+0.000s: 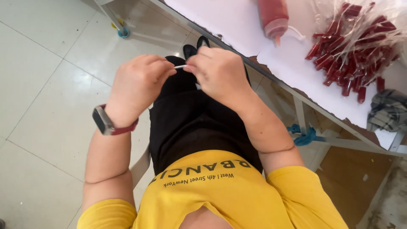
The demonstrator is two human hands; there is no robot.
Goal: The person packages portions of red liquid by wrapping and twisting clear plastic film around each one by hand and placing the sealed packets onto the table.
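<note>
Over my lap, my left hand [137,85] and my right hand [220,72] meet, both pinching a thin white tube [180,67] between their fingertips. Only a short stretch of the tube shows between the hands. A smartwatch with a red strap [106,121] sits on my left wrist. I am seated, in black trousers and a yellow shirt, turned away from the white table [237,25].
On the table stands a squeeze bottle of red liquid [273,17], nozzle toward me. A clear bag with several small red-filled tubes [354,46] lies to its right, a plaid cloth [388,110] beside it. Tiled floor spreads to my left.
</note>
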